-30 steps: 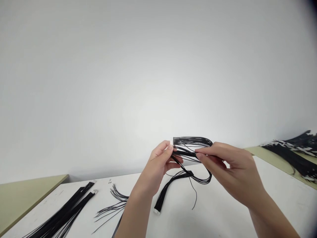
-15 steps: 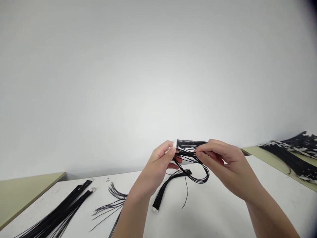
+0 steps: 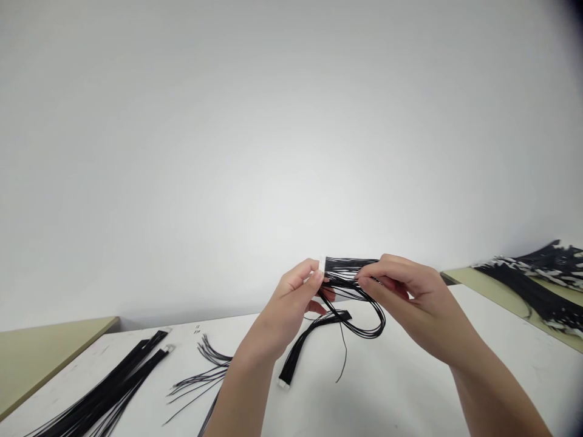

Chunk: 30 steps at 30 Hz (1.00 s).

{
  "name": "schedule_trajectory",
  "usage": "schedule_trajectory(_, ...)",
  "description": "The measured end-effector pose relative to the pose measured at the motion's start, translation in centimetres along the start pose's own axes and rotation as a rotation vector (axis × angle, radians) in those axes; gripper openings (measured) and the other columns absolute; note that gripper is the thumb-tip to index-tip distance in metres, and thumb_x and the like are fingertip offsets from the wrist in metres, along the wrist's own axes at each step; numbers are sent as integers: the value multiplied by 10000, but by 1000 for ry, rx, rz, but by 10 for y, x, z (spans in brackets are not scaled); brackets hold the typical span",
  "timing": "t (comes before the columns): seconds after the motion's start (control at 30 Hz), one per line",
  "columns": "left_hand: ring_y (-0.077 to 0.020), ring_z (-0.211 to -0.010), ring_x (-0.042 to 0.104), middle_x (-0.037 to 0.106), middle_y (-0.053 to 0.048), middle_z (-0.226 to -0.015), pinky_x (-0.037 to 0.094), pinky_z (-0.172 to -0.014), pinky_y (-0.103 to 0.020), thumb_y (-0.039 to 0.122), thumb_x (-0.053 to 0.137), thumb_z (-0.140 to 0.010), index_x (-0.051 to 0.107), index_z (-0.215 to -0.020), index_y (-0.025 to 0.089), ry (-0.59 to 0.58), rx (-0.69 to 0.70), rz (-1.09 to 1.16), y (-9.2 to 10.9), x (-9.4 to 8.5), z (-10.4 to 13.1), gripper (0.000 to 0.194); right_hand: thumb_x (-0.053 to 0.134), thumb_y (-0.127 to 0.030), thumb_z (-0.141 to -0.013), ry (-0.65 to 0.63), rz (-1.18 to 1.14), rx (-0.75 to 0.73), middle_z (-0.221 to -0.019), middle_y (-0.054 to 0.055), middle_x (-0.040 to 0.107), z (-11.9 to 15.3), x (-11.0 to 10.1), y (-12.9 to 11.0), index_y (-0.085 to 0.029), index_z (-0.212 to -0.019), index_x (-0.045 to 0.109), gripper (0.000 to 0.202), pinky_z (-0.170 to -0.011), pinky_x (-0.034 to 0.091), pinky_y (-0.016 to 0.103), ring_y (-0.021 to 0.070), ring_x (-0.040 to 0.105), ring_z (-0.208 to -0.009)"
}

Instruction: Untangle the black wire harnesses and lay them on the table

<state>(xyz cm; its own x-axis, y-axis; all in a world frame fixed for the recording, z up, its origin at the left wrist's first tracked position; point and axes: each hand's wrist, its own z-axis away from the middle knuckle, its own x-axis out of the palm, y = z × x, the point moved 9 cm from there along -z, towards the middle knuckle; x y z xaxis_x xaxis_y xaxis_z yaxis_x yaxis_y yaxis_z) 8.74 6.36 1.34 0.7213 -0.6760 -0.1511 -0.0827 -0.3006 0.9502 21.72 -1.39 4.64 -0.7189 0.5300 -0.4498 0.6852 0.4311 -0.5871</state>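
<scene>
Above the white table, my left hand (image 3: 296,294) grips a white connector (image 3: 322,264) between thumb and fingers. A row of thin black wires (image 3: 348,264) runs from that connector toward the right. My right hand (image 3: 405,291) pinches some of these wires between thumb and forefinger, a short way from the connector. Several wires bend back in a loop (image 3: 376,328) below the hands, returning to my left hand. Beneath, a black wire harness (image 3: 296,358) with a white end connector (image 3: 283,383) lies on the table, one loose wire trailing beside it.
At left on the white table (image 3: 387,394) are bundled black harnesses (image 3: 104,382) with white connectors. Loose wire ends (image 3: 200,376) fan out beside my left forearm. A pile of black harnesses (image 3: 537,291) lies on the yellowish surface at right. Another yellowish board (image 3: 54,352) stands at left.
My right thumb and forefinger have shifted very slightly left along the wires, toward the connector. My left hand keeps its hold on the connector.
</scene>
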Motion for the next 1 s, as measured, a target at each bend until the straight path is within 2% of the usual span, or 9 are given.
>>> schedule_trajectory(0.2, -160, -921, 532, 478, -18, -910, 449, -741, -255, 475, 437, -937, 527, -846, 210, -22, -11, 65, -3, 1, -2, 293, 551, -340, -906, 15, 25, -16, -642, -24, 470, 0, -1, 2, -271, -822, 671, 162, -511, 330, 234, 96, 393, -556)
schedule_trajectory(0.43, -156, -897, 541, 500, -20, -891, 430, -702, -245, 474, 432, -941, 529, -879, 211, -43, -35, 139, -7, 4, -5, 287, 574, -273, -879, 173, 159, -72, -639, -30, 489, 0, -4, -6, -261, -776, 652, 130, -515, 335, 234, 95, 401, -560)
schedule_trajectory(0.73, -152, -860, 547, 551, -39, -870, 406, -671, -243, 483, 444, -936, 550, -921, 206, -51, -72, 188, -16, 3, -8, 297, 564, -317, -886, 106, 69, -21, -661, -31, 474, -4, 1, 4, -276, -790, 661, 142, -523, 350, 230, 95, 407, -574)
schedule_trajectory(1.0, -150, -850, 548, 569, -41, -862, 400, -664, -240, 483, 447, -934, 556, -913, 208, -56, -70, 194, -16, 4, -9, 297, 564, -326, -880, 96, 74, 20, -664, -31, 474, -4, 1, 7, -276, -762, 650, 154, -509, 343, 228, 96, 400, -573)
